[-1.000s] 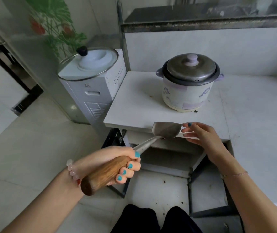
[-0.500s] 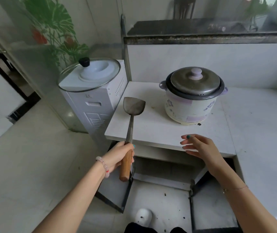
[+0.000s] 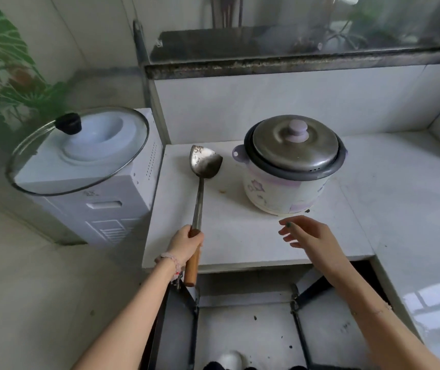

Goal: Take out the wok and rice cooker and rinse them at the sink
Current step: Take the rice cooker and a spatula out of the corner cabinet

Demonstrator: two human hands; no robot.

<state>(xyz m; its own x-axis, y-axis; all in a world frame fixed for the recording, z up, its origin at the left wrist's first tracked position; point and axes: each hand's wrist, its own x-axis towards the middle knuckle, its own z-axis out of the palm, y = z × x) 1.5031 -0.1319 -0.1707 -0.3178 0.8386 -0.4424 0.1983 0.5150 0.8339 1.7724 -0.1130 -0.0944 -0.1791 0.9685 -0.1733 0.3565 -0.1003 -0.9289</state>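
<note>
One lidded rice cooker (image 3: 291,166) stands on the bench (image 3: 240,236), one spatula (image 3: 199,193) extends blade-first just left of it with the left hand (image 3: 187,244) gripping its wooden handle, and the right hand (image 3: 309,233) hovers before the cooker, fingers loosely spread, holding nothing.

Single head-worn wide-angle view, looking forward and steeply down from above the table (image 3: 253,244); forearms enter from the bottom edge, close; floor visible below.
</note>
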